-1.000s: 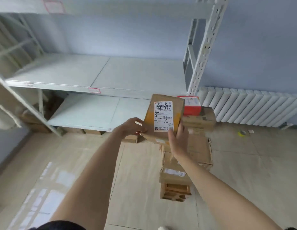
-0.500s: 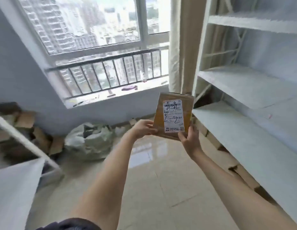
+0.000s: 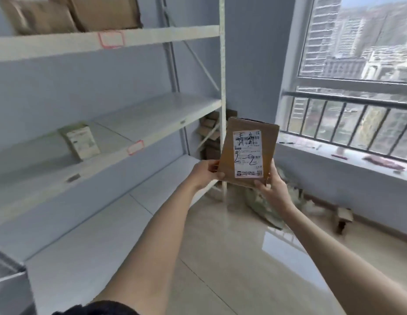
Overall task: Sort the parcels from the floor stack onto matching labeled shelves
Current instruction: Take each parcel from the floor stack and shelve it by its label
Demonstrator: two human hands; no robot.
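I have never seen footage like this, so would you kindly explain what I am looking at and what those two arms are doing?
There is no machine here: the picture comes from a wide-angle camera worn on a person's head, looking forward and down, so the two bare arms belong to the wearer. The left hand and the right hand hold a flat brown parcel upright by its lower edge, its white shipping label facing the camera with handwriting over it. To the left stands a pale metal shelf rack with red-framed tags on the shelf edges. One small parcel lies on the middle shelf, and cardboard boxes sit on the top one. On the right is a window with a railing.
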